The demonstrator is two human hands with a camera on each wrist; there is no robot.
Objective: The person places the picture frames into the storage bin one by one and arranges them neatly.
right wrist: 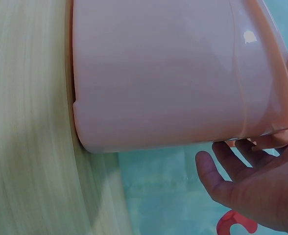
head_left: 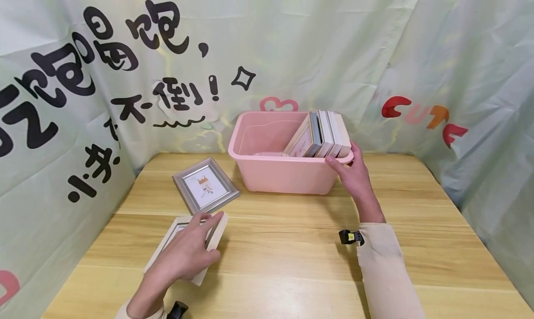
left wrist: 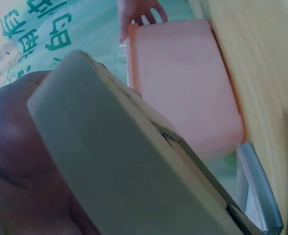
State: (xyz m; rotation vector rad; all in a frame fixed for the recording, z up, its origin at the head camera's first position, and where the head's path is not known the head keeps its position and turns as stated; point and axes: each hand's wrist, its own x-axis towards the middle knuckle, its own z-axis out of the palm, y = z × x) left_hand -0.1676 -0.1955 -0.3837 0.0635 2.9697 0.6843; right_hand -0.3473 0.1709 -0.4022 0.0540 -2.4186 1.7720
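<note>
My left hand grips a cream picture frame at the left front of the table, its fingers over the top and thumb by the right side. In the left wrist view this frame stands tilted close to the palm, and most of its picture is hidden. At the back, my right hand holds the right end of a pink plastic bin, with thumb on the rim and fingers under it. Several picture frames stand on edge at the right inside the bin.
A silver picture frame with a small plant print lies face up left of the bin, just behind the cream one. Behind the wooden table hangs a pale printed curtain, close behind the bin.
</note>
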